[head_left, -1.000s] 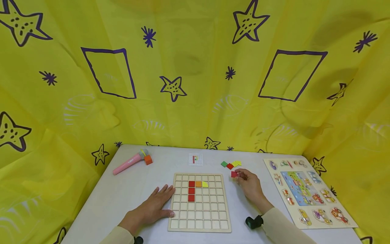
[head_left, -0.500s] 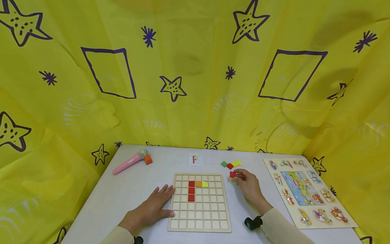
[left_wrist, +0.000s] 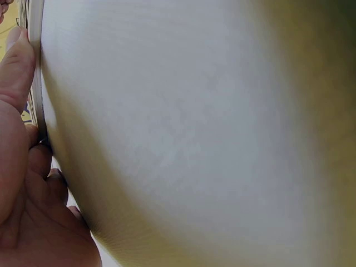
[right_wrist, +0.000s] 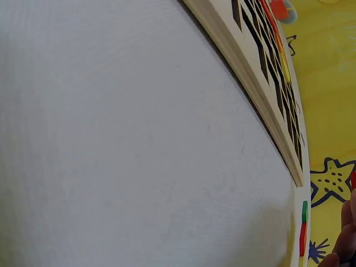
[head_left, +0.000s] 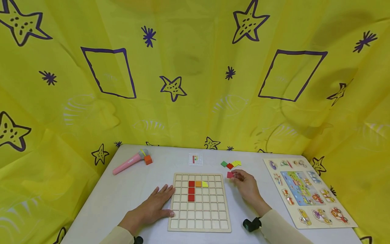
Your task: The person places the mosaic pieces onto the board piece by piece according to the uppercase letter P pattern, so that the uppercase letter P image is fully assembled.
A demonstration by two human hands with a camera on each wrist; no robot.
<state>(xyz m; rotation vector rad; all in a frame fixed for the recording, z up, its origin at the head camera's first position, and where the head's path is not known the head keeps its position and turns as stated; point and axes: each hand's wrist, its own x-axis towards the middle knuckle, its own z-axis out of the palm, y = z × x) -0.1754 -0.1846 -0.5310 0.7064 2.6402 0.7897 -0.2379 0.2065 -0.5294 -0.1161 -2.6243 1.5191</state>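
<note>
A wooden grid board (head_left: 199, 215) lies on the white table, with three red tiles (head_left: 191, 190) in a column, an orange tile (head_left: 198, 184) and a yellow quarter-round tile (head_left: 205, 184) set in its squares. My left hand (head_left: 152, 206) lies flat with straight fingers, its fingertips and thumb touching the board's left edge. Just beyond the board's upper right corner, my right hand (head_left: 248, 186) pinches a red tile (head_left: 230, 175) between thumb and fingers. In the right wrist view only some fingers (right_wrist: 347, 222) and a sliver of that tile show.
Behind the right hand lie a green tile (head_left: 224, 164), a red tile (head_left: 230, 166) and yellow tiles (head_left: 236, 163). A small pattern card (head_left: 195, 159) sits beyond the board. A pink toy microphone (head_left: 129, 164) and orange block (head_left: 148, 160) are left; a picture puzzle (head_left: 304, 189) is right.
My right hand has shifted slightly left toward the board, carrying the pinched red tile. The left hand and the board have stayed in place.
</note>
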